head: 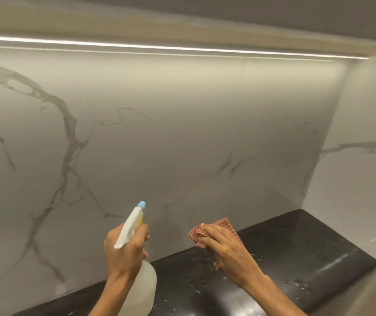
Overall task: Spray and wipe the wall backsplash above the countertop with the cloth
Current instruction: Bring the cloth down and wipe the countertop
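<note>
A grey marble backsplash (159, 137) with dark veins fills most of the head view. My left hand (125, 252) grips a clear spray bottle (143, 286) by its neck; the white trigger head with a blue nozzle (141, 204) points up at the wall. My right hand (225, 245) presses a red checked cloth (225, 224) flat against the lower backsplash, just above the black countertop (285, 252). Most of the cloth lies hidden under the fingers.
Small water drops speckle the glossy black countertop. A side wall (360, 174) of the same marble closes the corner on the right. A lit LED strip (159, 47) runs under the upper cabinet above.
</note>
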